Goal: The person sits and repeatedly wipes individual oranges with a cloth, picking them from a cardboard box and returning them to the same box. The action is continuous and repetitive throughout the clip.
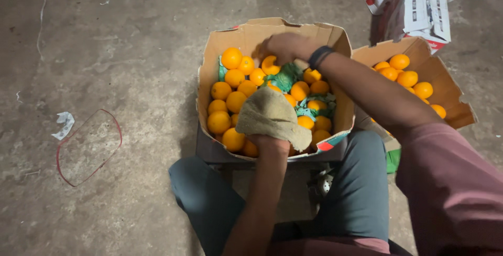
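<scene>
Right hand (pixel 287 47) clamped on an orange (pixel 270 65) at the far side of the cardboard box (pixel 246 39) — left hand (pixel 268 142) grips a beige cloth (pixel 272 115) at its near edge; box nearly full of oranges.

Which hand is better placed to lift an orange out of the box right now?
Right. The right hand already rests on an orange at the far side of the box; the left hand seems occupied gripping a cloth.

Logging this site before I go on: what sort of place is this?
Probably a fruit packing or sorting floor: bare concrete floor, an open cardboard box full of oranges, a second box of oranges beside it.
</scene>
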